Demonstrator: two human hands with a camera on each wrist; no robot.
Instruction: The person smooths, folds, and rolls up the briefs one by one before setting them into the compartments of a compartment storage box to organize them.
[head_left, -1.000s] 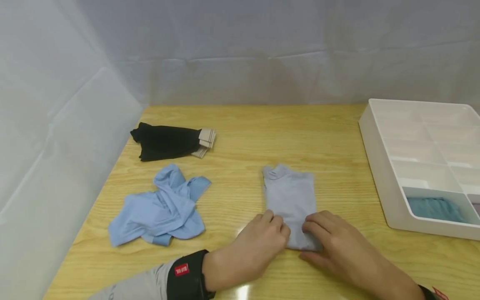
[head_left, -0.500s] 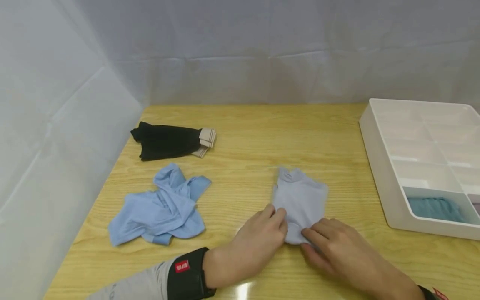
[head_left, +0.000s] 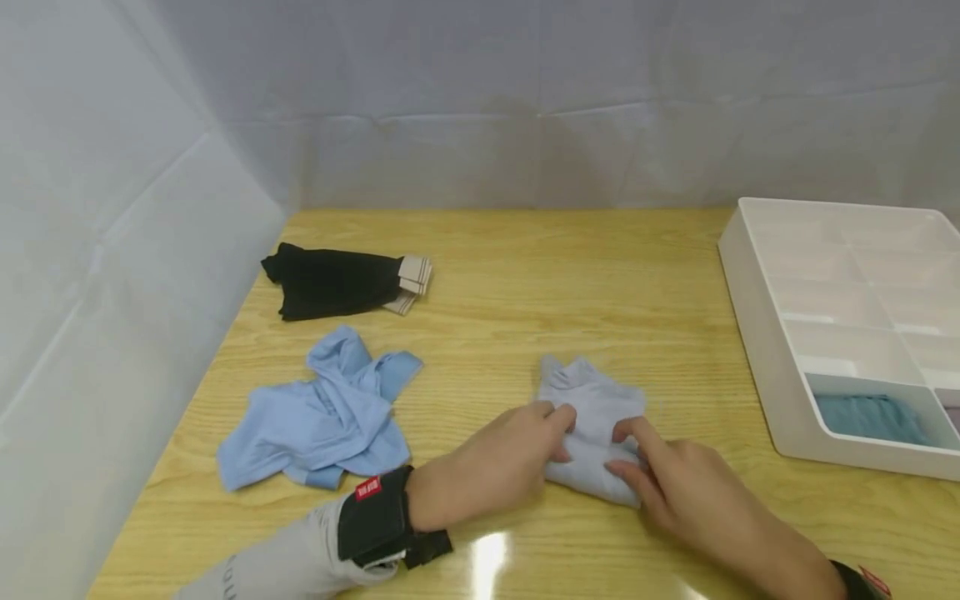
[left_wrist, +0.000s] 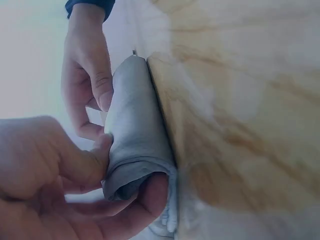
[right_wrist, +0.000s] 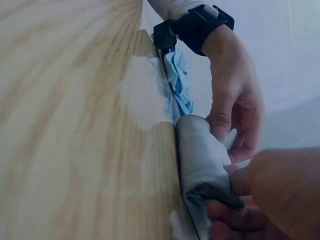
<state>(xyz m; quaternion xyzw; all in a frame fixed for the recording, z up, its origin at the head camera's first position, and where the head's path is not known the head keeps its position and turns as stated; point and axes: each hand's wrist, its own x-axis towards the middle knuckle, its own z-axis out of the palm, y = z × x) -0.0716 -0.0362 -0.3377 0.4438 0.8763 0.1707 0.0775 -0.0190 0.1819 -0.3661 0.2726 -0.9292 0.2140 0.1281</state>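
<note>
A small pale grey-blue garment (head_left: 592, 429) lies on the wooden table (head_left: 570, 275), its near end rolled up toward the far end. My left hand (head_left: 525, 450) pinches the roll's left end, thumb on top and fingers curled under, as the left wrist view shows on the grey roll (left_wrist: 132, 130). My right hand (head_left: 648, 467) grips the roll's right end, fingers tucked into the fold; the right wrist view shows the roll (right_wrist: 202, 160) held at both ends.
A crumpled light blue garment (head_left: 322, 412) lies to the left. A folded black garment with a beige band (head_left: 341, 282) sits behind it. A white divided tray (head_left: 757, 333) stands at the right, with a teal folded item (head_left: 870, 417) in a near compartment.
The grey garment lay flat and long a second ago. Both hands have rolled its near end away from me, so it is now shorter and thicker.
</note>
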